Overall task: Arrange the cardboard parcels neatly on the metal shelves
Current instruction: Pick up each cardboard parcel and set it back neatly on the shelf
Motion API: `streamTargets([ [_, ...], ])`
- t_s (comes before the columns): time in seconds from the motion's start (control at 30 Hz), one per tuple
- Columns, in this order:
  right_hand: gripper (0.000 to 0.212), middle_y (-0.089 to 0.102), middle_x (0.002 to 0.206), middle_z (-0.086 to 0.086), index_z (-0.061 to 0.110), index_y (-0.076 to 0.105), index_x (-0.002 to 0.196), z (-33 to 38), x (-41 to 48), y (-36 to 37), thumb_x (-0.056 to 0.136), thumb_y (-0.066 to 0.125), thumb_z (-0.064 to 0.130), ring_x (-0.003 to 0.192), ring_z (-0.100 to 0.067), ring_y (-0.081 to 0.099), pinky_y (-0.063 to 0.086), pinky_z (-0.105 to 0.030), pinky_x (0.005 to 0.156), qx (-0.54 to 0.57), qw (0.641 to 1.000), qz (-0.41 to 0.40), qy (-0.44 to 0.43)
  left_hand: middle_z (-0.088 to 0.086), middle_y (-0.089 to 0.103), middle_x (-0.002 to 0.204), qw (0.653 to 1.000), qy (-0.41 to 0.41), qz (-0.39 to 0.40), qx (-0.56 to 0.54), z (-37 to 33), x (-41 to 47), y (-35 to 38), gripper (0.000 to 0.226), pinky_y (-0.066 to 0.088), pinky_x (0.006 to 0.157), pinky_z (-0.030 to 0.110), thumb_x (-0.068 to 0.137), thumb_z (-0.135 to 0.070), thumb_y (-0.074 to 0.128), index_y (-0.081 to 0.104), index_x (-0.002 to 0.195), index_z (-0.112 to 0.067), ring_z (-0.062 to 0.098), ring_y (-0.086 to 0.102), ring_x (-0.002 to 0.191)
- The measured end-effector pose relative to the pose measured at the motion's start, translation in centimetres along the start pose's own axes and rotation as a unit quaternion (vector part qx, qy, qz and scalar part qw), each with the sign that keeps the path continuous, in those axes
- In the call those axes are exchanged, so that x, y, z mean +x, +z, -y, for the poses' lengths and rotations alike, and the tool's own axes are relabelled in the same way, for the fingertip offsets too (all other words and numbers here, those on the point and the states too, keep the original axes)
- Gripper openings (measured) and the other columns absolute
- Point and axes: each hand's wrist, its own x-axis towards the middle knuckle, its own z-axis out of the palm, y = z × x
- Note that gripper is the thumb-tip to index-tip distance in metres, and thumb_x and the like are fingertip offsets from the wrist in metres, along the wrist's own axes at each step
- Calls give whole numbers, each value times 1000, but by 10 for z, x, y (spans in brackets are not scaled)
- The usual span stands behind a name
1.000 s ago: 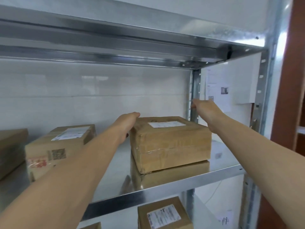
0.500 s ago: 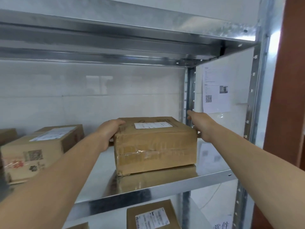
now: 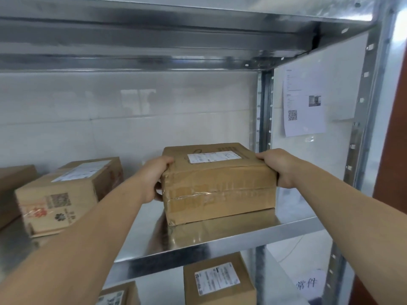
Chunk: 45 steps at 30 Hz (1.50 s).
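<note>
While it sat near the right end of the metal shelf (image 3: 220, 245), a taped cardboard parcel (image 3: 220, 190) was gripped at both sides, the left hand (image 3: 154, 179) curled round its left edge and the right hand (image 3: 279, 167) hooked over its right corner. A second labelled parcel (image 3: 63, 194) stood apart to the left.

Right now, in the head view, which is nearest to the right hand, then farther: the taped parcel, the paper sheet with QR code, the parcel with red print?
1. Taped parcel: the right hand grips its right end.
2. Paper sheet: on the wall, above right.
3. Parcel with red print: far left, same shelf.
</note>
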Motion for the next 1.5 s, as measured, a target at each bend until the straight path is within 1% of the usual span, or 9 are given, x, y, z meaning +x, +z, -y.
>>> streamTargets([
  [0.33, 25, 75, 109, -16, 8, 69, 116, -3, 10, -3, 106, 53, 25, 94, -30, 72, 59, -49, 93, 2, 1000, 3, 4, 4, 55, 71, 1000, 7, 3, 11, 2, 4, -2, 21, 52, 69, 40, 96, -36, 52, 62, 88, -19, 25, 51, 72],
  [0.6, 26, 63, 93, -11, 15, 66, 104, 5, 15, -20, 106, 51, 36, 83, -27, 59, 53, -43, 74, -32, 995, 81, 41, 10, 72, 101, 999, -41, 9, -29, 3, 6, -5, 40, 55, 76, 45, 96, -54, 49, 71, 93, -20, 34, 66, 94],
  [0.7, 40, 56, 81, -8, 17, 61, 97, 6, 27, -24, 107, 42, 52, 71, -24, 55, 51, -36, 67, -14, 992, 114, 50, 8, 68, 78, 998, -44, 4, -45, 8, 5, -4, 46, 51, 72, 40, 99, -54, 42, 64, 81, -17, 29, 61, 74],
  [0.83, 61, 72, 101, -13, 9, 68, 117, 3, 45, -26, 103, 42, 62, 89, -27, 68, 55, -38, 76, 47, 990, 126, 47, 3, 61, 53, 998, -34, -23, -38, 8, 5, 3, 47, 54, 76, 41, 102, -50, 43, 62, 74, -16, 26, 59, 60],
  [0.9, 69, 69, 89, -12, 9, 69, 117, -1, 52, -30, 101, 39, 68, 84, -27, 65, 53, -38, 77, 27, 989, 137, 46, 6, 64, 62, 998, -36, -32, -40, 5, 3, 3, 45, 54, 76, 40, 101, -48, 44, 61, 74, -16, 27, 60, 66],
  [1.0, 61, 50, 52, -7, 13, 55, 83, -7, 57, -33, 102, 36, 68, 56, -24, 51, 46, -37, 69, -6, 991, 117, 57, 10, 69, 99, 997, -46, -34, -52, 4, 2, 0, 40, 53, 72, 39, 100, -52, 45, 65, 87, -20, 29, 64, 89],
  [1.1, 62, 62, 90, -13, 16, 62, 99, -13, 69, -29, 94, 43, 75, 89, -30, 66, 51, -47, 101, 19, 989, 138, 42, 12, 70, 109, 996, -49, -41, -66, 6, 1, 1, 46, 52, 75, 40, 101, -57, 43, 68, 95, -19, 32, 64, 97],
  [1.27, 75, 62, 113, -10, 12, 64, 136, -19, 73, -19, 91, 53, 71, 106, -29, 61, 44, -57, 109, 58, 990, 124, 31, 12, 67, 108, 994, -43, -56, -85, 5, 3, 0, 51, 48, 87, 47, 102, -60, 37, 64, 90, -19, 32, 61, 102],
  [1.5, 50, 76, 93, -11, 15, 72, 112, -23, 68, -15, 101, 52, 59, 87, -28, 71, 55, -36, 72, 129, 978, 160, 31, 11, 77, 87, 991, -36, -64, -109, 0, -4, 10, 54, 47, 91, 46, 104, -59, 38, 70, 94, -17, 32, 66, 93],
])
